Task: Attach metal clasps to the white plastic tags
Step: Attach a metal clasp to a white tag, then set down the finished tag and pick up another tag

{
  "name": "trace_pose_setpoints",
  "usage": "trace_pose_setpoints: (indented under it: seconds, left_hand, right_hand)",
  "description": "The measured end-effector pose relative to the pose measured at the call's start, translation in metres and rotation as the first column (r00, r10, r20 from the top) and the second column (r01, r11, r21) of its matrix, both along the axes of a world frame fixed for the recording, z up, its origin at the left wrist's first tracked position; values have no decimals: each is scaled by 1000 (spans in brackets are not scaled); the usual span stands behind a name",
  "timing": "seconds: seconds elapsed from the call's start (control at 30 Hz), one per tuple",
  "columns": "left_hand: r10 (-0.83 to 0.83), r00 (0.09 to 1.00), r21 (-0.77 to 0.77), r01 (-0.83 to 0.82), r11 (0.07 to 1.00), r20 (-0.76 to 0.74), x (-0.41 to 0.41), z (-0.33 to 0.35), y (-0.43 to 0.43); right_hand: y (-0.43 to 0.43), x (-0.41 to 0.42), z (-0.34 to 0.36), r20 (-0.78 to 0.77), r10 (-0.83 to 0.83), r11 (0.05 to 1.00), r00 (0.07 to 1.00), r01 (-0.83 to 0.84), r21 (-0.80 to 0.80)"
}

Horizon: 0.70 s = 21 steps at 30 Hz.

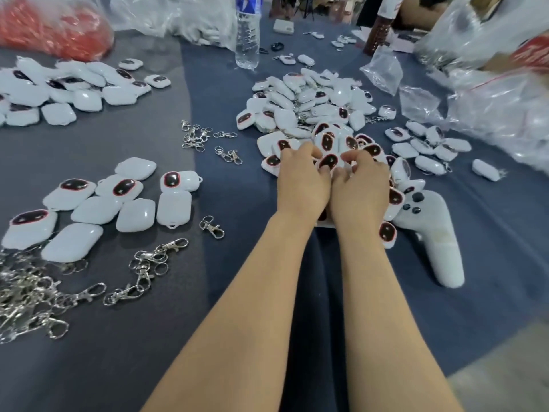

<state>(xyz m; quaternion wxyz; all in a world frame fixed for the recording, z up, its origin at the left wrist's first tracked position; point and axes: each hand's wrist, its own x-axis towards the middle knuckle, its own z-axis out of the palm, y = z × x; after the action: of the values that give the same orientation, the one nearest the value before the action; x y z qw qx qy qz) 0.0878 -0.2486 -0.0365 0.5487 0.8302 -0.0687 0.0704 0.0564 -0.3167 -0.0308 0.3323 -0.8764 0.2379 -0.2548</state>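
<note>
Head view: the label on the water bottle (248, 31) is too blurred to read (so is the print on the red carton (531, 55)). The left hand (303, 182) and right hand (361, 188) sit side by side, fingers curled, pinching one white plastic tag (328, 162) at the near edge of the tag pile (312, 105). Metal clasps (196, 135) lie loose to the left.

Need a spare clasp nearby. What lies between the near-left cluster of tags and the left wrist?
Head view: one loose metal clasp on the cloth, between the tag cluster and left wrist.
</note>
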Motion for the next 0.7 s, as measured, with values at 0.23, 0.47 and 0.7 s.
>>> trace_pose_setpoints:
  seconds: [0.23,0.47,0.7]
  left_hand:
    - [23,999,-20,-24,1000,-50,1,8,14]
    - [112,992,-294,-124,948,-58,-5,31,50]
    - [288,929,-589,-370,719,-232,-24,46,140]
  right_hand:
    - [8,6,2,-20,-1,1000,1000,0,-28]
    - [40,0,21,151,204,974,967,-215,65]
    - [121,0,18,-129,583,812,802,-571,124]
